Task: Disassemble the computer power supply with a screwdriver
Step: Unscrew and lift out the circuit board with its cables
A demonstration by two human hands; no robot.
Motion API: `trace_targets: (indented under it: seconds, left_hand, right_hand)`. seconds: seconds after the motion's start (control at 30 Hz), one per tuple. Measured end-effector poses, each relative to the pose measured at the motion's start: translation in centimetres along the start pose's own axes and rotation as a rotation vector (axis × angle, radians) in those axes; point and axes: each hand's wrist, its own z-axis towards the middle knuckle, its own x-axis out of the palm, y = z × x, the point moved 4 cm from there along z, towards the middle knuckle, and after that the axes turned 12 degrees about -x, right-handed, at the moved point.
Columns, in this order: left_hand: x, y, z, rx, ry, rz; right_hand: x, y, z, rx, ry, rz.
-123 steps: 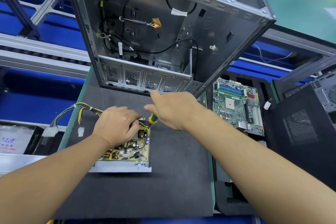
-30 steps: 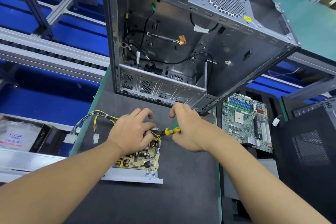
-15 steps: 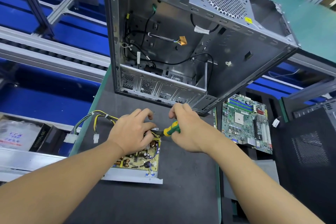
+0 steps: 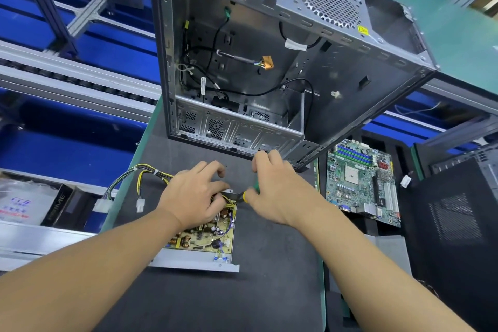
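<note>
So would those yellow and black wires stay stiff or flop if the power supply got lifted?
Likely floppy: the wire bundle bends in a loose arc. Its white connectors would probably dangle and swing. White ties seem to bunch it, so it should move together.

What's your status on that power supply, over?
Right grip holds screwdriver, shaft at far corner of power supply. Left grip holds its far end. Yellow wires crowd the tip.
</note>
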Motion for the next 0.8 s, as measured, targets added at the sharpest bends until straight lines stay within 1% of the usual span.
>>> trace_targets:
  seconds: [0.07,0.13,0.27,0.33,0.4,0.47,0.53,0.6,0.67,0.8]
  left_hand:
    - [-0.01,0.03,-0.02,-0.001,-0.002,-0.004]
    - [-0.03,0.04,-0.08,0.000,-0.003,-0.006]
    - [0.03,0.06,-0.07,-0.001,0.001,-0.003]
    - [0.03,0.08,-0.06,0.002,0.000,0.001]
    - [0.05,0.04,-0.06,0.006,0.001,0.005]
    - [0.06,0.06,-0.06,0.007,-0.001,0.004]
    - [0.12,0.11,-0.10,0.006,0.003,0.010]
    - [0.17,0.14,-0.10,0.006,0.004,0.015]
    - [0.13,0.08,-0.06,0.005,0.004,0.015]
    - [0.07,0.02,-0.03,0.002,0.014,0.013]
  right_hand:
    - [-0.04,-0.18,-0.18,0.041,-0.055,-0.155]
    - [0.00,-0.29,-0.22,0.025,-0.075,-0.209]
    - [0.07,-0.13,-0.06,-0.059,0.006,-0.029]
    - [0.15,-0.12,-0.01,-0.060,0.063,0.074]
    - [0.31,-0.20,-0.13,-0.027,0.070,0.121]
    - [0.28,-0.27,-0.34,0.018,0.002,0.036]
    - [0.10,-0.38,-0.54,0.050,-0.055,-0.138]
    - [0.11,-0.38,-0.52,0.022,-0.074,-0.195]
    - [0.13,-0.27,-0.45,-0.016,-0.054,-0.109]
    - [0.26,-0.17,-0.26,-0.041,0.064,0.127]
